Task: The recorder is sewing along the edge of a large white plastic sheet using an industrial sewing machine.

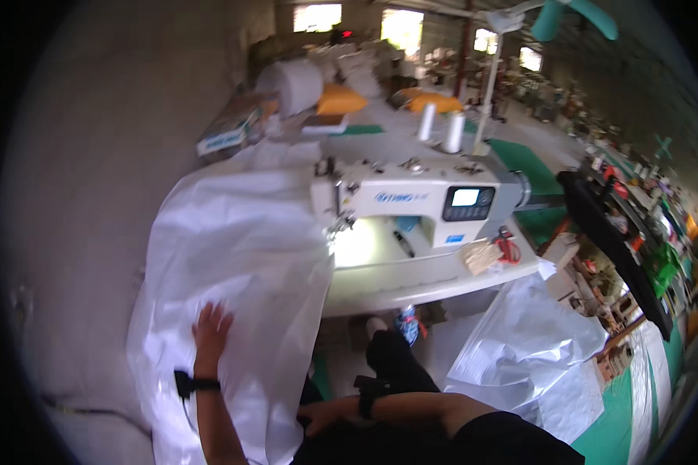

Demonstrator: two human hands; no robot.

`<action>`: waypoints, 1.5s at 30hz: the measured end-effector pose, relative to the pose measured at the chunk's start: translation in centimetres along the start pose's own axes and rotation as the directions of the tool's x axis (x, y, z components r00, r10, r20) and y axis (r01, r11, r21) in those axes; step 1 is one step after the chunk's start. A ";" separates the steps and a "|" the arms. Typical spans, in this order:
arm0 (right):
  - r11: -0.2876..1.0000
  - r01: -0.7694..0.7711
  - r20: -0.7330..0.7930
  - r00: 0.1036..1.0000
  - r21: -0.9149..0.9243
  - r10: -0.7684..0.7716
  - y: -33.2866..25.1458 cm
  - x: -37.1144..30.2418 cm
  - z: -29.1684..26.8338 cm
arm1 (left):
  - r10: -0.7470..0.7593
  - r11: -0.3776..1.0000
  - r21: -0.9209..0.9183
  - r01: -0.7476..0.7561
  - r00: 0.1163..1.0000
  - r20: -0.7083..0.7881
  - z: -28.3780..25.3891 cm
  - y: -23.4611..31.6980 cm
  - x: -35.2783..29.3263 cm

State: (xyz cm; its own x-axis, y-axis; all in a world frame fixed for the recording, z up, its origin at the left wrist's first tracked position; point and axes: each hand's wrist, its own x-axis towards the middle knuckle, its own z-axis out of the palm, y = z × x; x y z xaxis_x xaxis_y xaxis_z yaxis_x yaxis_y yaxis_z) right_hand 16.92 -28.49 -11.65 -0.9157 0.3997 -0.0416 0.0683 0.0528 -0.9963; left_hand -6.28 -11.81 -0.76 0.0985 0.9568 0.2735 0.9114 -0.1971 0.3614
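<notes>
A large white plastic-like sheet [240, 232] drapes over the left end of the sewing table and hangs down toward my lap. On it lies my left hand [212, 332], flat with the fingers spread. My right hand [318, 418] is low in front of my body, beside the sheet's right edge; its fingers are mostly hidden, so whether they grip the sheet does not show. A white sewing machine [388, 190] stands beyond, its lamp lighting the needle area. The sheet's far right edge reaches up to the needle end.
On the machine table [395, 291] are a dark pen-like tool [403, 244], red-handled scissors [508, 249] and a beige bundle [479, 256]. Thread cones [454, 133] stand behind. Clear plastic sheeting [512, 349] hangs at the right. A wall [85, 232] rises on the left.
</notes>
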 end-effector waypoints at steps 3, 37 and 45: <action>0.982 0.021 -0.163 0.987 0.188 0.010 -0.8 0.2 0.6 | -0.022 0.981 0.193 0.019 1.000 0.014 0.8 -0.4 0.5; 0.362 -0.261 -0.321 0.940 -0.895 -0.115 -10.9 -0.2 -0.4 | 0.165 0.986 -0.040 -0.162 0.982 0.088 2.0 1.4 10.1; 0.502 -0.431 -0.498 0.867 -0.750 0.000 -9.3 0.2 -3.5 | 0.121 0.992 0.027 -0.124 0.987 0.105 1.9 1.4 10.0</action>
State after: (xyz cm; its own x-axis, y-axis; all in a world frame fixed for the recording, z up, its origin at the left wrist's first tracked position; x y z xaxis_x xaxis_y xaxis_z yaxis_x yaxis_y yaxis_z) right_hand 17.44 -25.70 -2.11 -0.5970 0.8022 0.0013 0.7255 0.5406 -0.4260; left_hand -3.27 -2.13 0.79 0.2491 0.9432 0.2200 0.9025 -0.3085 0.3006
